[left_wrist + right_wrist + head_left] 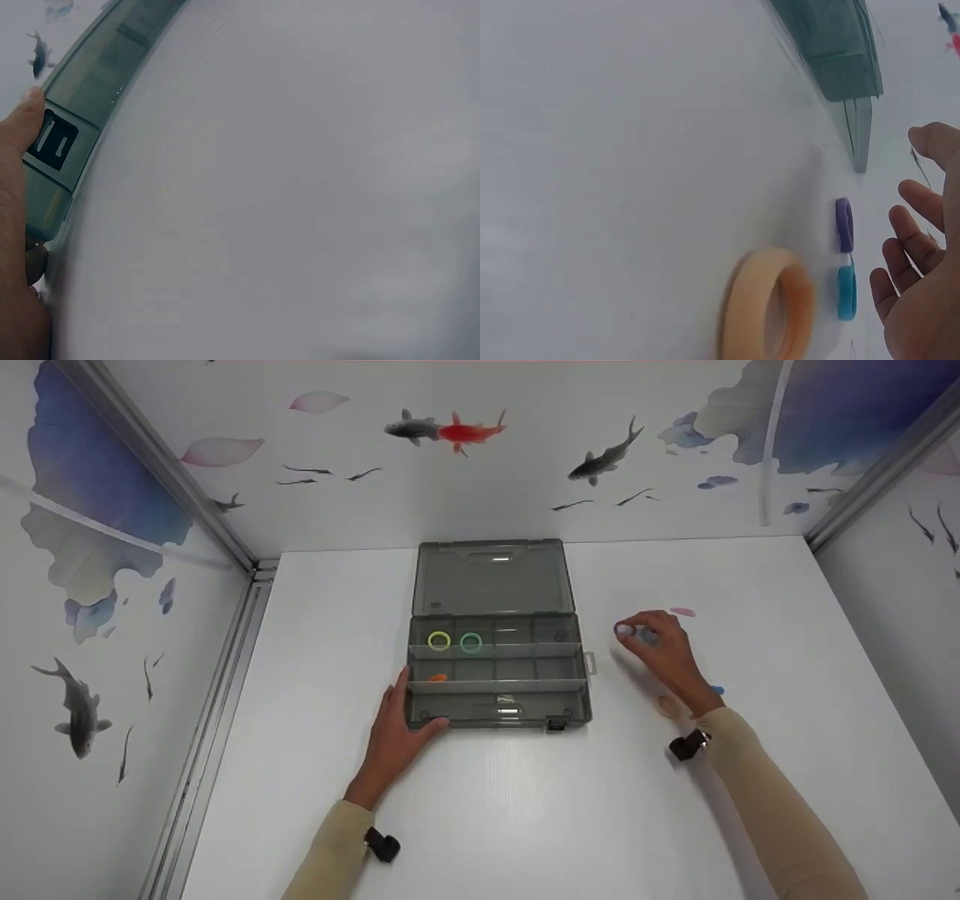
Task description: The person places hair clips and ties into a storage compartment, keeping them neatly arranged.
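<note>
A grey translucent compartment box [495,708] lies with its lid [491,577] folded back. Inside are a yellow ring [430,642], a green ring [461,643] and an orange ring [437,679]. My left hand [394,735] rests against the box's near left corner, fingers along the side, thumb on the front edge. To the right of the box, my right hand [666,651] hovers over the table. The right wrist view shows its thumb and fingers apart, near a purple ring [844,225] and a light-blue ring [846,292], with nothing visibly held.
A peach ring [744,315] lies on the white table near the right wrist. Beyond the right hand is a pink piece [682,612], and a blue piece [718,690] shows beside the wrist. Printed walls [495,502] stand at the back and sides.
</note>
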`<state>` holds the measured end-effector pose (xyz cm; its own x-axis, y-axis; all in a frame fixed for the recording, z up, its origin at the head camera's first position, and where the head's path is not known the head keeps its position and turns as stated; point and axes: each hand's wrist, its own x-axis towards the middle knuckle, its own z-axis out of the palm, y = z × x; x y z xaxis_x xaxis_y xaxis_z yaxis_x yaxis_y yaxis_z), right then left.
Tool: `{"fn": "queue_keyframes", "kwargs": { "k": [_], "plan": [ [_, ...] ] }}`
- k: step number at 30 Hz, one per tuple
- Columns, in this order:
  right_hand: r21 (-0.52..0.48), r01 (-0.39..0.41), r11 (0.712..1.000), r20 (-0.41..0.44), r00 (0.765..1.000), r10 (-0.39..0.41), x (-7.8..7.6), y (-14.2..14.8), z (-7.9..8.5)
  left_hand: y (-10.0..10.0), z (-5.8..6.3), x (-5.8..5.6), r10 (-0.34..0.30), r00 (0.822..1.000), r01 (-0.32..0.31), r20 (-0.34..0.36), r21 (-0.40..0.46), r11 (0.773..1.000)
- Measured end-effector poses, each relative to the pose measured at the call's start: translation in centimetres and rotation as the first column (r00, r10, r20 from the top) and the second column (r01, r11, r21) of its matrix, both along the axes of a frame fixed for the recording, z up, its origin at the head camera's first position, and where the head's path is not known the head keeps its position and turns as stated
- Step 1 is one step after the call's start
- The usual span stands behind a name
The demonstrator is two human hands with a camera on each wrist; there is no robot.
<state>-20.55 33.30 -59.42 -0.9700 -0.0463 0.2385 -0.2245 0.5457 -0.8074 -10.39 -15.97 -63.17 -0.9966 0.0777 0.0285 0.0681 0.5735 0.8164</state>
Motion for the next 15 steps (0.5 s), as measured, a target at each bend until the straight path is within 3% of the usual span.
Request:
{"fn": "queue_keyframes", "kwargs": {
  "k": [8,15],
  "plan": [
    [0.043,0.091,0.995,0.086,0.992,-0.094,1.1,3.3,-0.1,0.0,0.1,-0.1,-0.003,1.0,0.003,0.001,0.01,1.0],
    [0.091,0.148,0.985,0.177,0.971,-0.162,0.8,5.1,0.0,0.0,0.1,0.0,0.011,1.0,-0.011,0.006,0.012,1.0]
  ]
}}
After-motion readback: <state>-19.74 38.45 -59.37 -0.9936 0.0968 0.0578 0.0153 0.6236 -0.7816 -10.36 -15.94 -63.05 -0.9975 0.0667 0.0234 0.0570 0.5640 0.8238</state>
